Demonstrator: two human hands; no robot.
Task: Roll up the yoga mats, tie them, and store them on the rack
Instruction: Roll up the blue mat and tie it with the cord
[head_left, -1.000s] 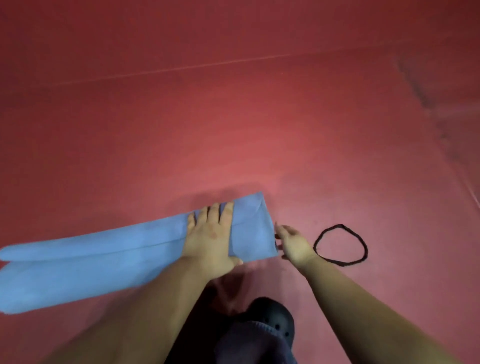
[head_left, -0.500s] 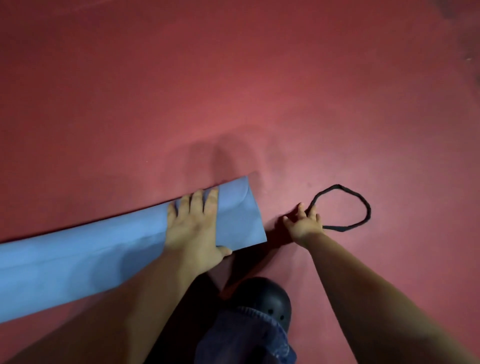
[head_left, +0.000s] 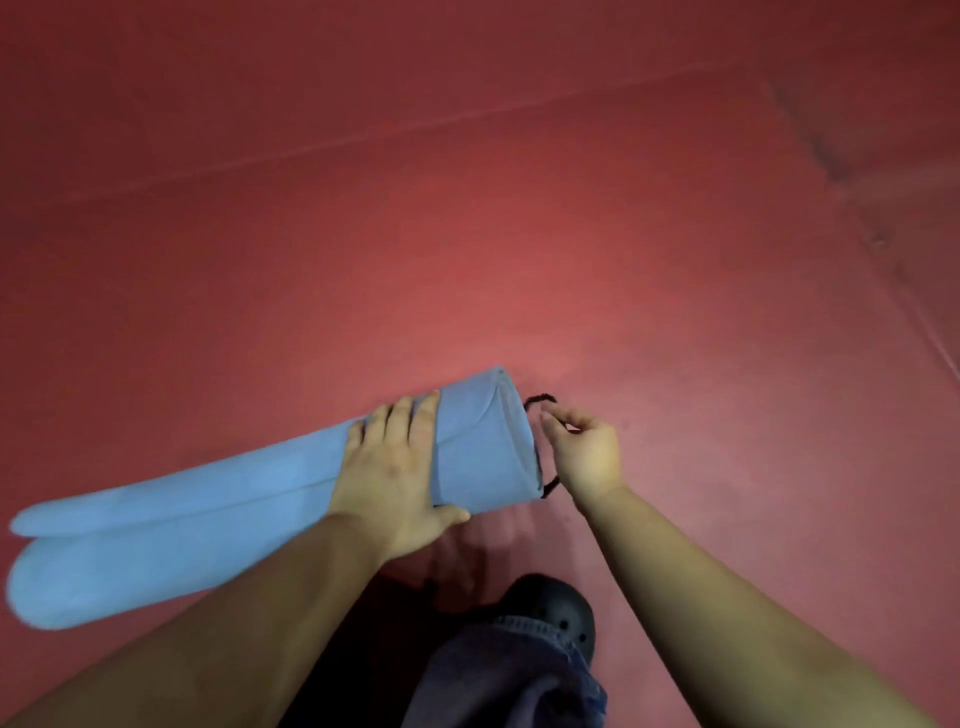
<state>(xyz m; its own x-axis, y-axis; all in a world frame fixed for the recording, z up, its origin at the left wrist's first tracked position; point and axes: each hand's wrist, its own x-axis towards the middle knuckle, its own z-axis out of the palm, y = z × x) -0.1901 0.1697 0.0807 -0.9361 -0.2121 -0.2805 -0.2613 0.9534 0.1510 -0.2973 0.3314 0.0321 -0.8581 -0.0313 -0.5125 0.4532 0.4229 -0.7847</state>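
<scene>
A rolled light-blue yoga mat (head_left: 218, 512) lies on the red floor, running from lower left up to its right end near the middle of the view. My left hand (head_left: 397, 467) grips the roll near that right end, fingers over the top and thumb under the near side. My right hand (head_left: 584, 449) pinches a black band (head_left: 540, 400) right at the mat's end. The band hangs as a loop against the end face, and its lower part (head_left: 550, 486) shows below my wrist. The rack is out of view.
Red padded floor (head_left: 519, 234) fills the view, with seams running across the far side and down the right. My dark shoe (head_left: 550, 605) and blue trouser leg (head_left: 498, 675) stand just below the mat's end.
My right hand picked the black band up off the floor and brought it left to the mat's end. The left hand kept its hold on the roll, whose right end is raised a little.
</scene>
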